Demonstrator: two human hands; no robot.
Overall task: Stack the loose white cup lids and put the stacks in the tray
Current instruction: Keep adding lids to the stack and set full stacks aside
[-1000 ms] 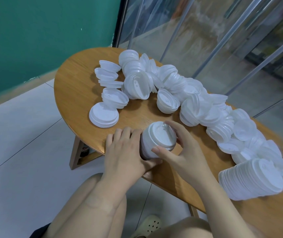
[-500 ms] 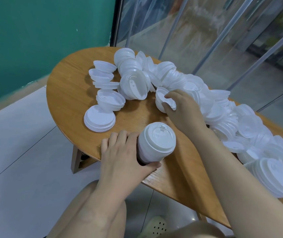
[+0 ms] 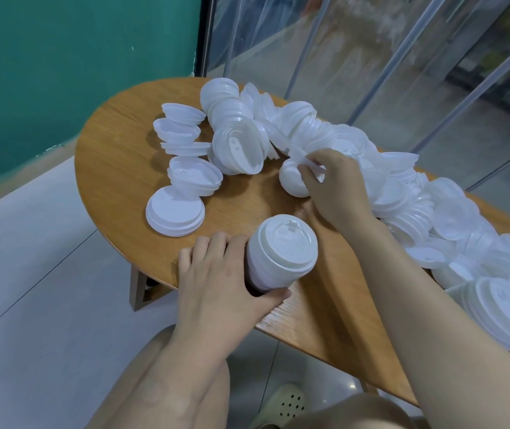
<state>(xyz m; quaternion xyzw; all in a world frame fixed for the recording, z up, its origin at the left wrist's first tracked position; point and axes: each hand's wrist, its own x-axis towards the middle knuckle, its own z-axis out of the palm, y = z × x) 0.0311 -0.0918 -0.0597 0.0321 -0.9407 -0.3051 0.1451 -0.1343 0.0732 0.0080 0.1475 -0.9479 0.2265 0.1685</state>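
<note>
My left hand (image 3: 219, 283) grips a tall stack of white lids (image 3: 280, 252) standing near the front edge of the wooden table (image 3: 117, 168). My right hand (image 3: 334, 187) reaches over the table's middle and pinches the rim of a small stack of lids (image 3: 294, 181) lying on its side. A long heap of loose white lids (image 3: 417, 196) runs from the back of the table to the right. A big stack (image 3: 501, 314) lies at the right edge. No tray is in view.
Short stacks and single lids lie at the left: a flat one (image 3: 174, 212) and upturned ones (image 3: 195, 176). A green wall (image 3: 62, 72) stands behind, clear plastic curtain strips (image 3: 371, 57) at the back right. My knees and a sandal (image 3: 287, 404) are below the table.
My right hand left the top of the tall stack, reached forward and took hold of a small stack in the middle. My left hand kept its grip.
</note>
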